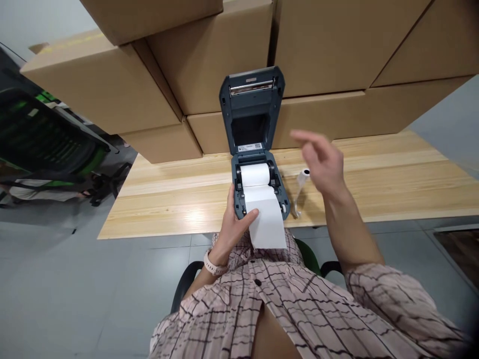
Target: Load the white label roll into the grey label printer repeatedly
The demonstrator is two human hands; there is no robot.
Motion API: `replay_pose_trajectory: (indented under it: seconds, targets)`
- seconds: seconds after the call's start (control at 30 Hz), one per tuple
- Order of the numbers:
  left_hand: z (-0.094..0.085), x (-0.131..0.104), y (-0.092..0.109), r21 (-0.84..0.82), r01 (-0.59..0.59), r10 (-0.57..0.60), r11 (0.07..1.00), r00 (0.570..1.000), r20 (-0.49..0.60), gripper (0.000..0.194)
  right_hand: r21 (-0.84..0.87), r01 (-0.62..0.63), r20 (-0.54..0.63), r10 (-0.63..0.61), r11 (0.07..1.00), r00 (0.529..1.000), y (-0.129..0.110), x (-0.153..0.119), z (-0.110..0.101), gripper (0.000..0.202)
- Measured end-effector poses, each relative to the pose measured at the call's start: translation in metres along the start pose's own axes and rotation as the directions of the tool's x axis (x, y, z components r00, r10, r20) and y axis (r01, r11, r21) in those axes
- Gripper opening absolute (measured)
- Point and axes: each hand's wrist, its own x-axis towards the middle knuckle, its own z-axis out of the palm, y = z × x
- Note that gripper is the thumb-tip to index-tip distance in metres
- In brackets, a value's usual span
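A dark grey label printer [286, 202] sits on the wooden table with its lid [250, 107] raised. Inside lies a white paper roll [255, 174]; its strip [267, 224] runs forward over the printer's front and hangs past the table edge. My left hand [235, 224] grips the printer's front left corner, thumb lying across the strip's left edge. Raised to the right of the printer, my right hand [324, 162] holds nothing; its index finger points left and the other fingers are partly curled. Below it stands a small white roll with a dark core [304, 175], a thin tail trailing from it.
Large cardboard boxes [322, 45] are stacked along the back of the wooden table [168, 199], right behind the raised lid. A black and green office chair [48, 134] is at the far left. Grey floor tiles [149, 279] show in front.
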Motion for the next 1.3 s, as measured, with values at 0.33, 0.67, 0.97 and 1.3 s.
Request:
replay_pose_trajectory:
  seconds: [0.33, 0.67, 0.97, 1.3]
  targets:
    - [0.001, -0.002, -0.007, 0.030, -0.089, 0.090, 0.996, 0.995, -0.038, 0.114, 0.144, -0.085, 0.245, 0.047, 0.986, 0.968, 0.012, 0.149, 0.036, 0.098]
    - [-0.016, -0.012, -0.012, -0.230, -0.111, 0.063, 0.967, 0.976, -0.207, 0.102, 0.032, 0.275, 0.055, -0.277, 0.961, 0.959, -0.013, -0.048, 0.027, 0.045]
    - [0.004, 0.017, 0.006, -0.219, -0.075, 0.034, 0.973, 0.982, -0.184, 0.106, -0.033, 0.124, -0.161, -0.127, 0.992, 0.979, -0.006, -0.103, 0.058, 0.023]
    - [0.012, 0.009, -0.002, -0.229, -0.094, 0.051, 0.969, 0.981, -0.186, 0.093, 0.358, -0.471, 0.159, 0.445, 0.806, 0.882, 0.013, -0.126, 0.059, 0.107]
